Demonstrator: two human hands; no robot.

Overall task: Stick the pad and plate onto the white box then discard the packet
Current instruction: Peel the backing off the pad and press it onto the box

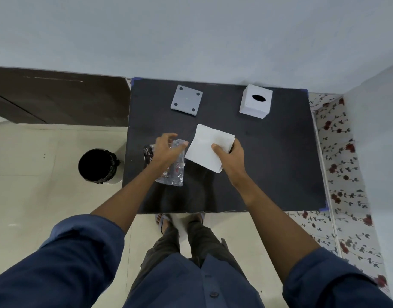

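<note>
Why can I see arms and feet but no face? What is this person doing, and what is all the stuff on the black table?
The camera sits on the person's head and looks down, so you see only their arms and feet. The right hand holds a white stack of tissues by its edge. The left hand hovers open over a crinkly clear packet lying on the black table. Farther back sit a grey square plate and a white box with an oval hole. A black bin stands on the floor.
</note>
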